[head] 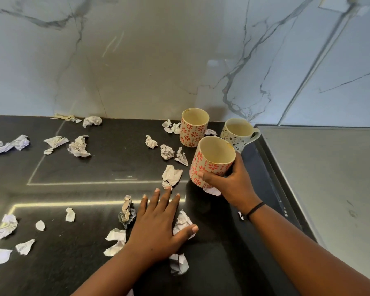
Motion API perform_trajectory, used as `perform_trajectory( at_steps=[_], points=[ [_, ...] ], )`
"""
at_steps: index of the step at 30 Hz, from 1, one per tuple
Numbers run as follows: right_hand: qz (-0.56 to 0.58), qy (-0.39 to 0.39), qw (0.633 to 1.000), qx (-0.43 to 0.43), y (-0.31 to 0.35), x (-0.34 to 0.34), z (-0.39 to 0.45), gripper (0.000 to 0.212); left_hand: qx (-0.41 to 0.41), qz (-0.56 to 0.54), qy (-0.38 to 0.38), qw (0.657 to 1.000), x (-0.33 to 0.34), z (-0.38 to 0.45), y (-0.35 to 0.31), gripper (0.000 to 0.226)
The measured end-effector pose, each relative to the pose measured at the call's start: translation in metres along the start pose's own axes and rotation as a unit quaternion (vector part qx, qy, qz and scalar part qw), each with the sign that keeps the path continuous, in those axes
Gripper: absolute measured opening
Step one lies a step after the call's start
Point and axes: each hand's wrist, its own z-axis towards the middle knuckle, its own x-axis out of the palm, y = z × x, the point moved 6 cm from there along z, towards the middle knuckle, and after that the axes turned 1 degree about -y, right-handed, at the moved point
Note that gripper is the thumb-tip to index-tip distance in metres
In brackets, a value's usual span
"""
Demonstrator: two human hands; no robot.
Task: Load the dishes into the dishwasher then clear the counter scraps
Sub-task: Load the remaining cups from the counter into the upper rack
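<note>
My right hand [233, 184] grips a cream mug with red flower print [211, 161], tilted toward me just above the black counter [94, 167]. Behind it stand a second red-flowered mug [193, 129] and a white mug with dark marks and a handle [238, 133], both upright and empty. My left hand [158, 225] lies flat on the counter with straight fingers, its thumb against a crumpled paper scrap [183, 223]. Several more crumpled paper scraps [79, 146] are strewn across the counter.
A marble backsplash [137, 60] rises behind the counter. A grey steel surface [329, 178] adjoins the counter on the right, past a raised dark edge. More scraps lie at the far left [6, 226] and along the back wall [92, 121].
</note>
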Motion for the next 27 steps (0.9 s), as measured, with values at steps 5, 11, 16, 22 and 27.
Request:
perform_trajectory(
  at_steps=[5,11,16,22,27],
  points=[
    [0.038,0.018,0.999,0.005,0.014,-0.029,-0.043,0.089,0.044,-0.123,-0.042,0.991,-0.056,0.003,-0.037,0.099],
    [-0.021,-0.001,1.000,-0.004,0.022,-0.060,-0.121,0.079,0.144,-0.389,0.059,0.908,-0.084,0.012,-0.113,0.112],
    [-0.028,-0.071,0.997,0.009,0.013,-0.098,-0.180,0.076,0.212,-0.392,0.188,0.875,-0.064,0.000,-0.172,0.104],
    [0.101,-0.159,0.981,0.047,0.014,-0.168,-0.256,0.076,0.222,-0.484,0.203,0.822,-0.045,-0.025,-0.256,0.094],
    [0.420,-0.190,0.877,0.134,-0.022,-0.216,-0.329,0.089,0.208,-0.574,0.268,0.745,-0.024,-0.048,-0.349,0.095]
  ],
)
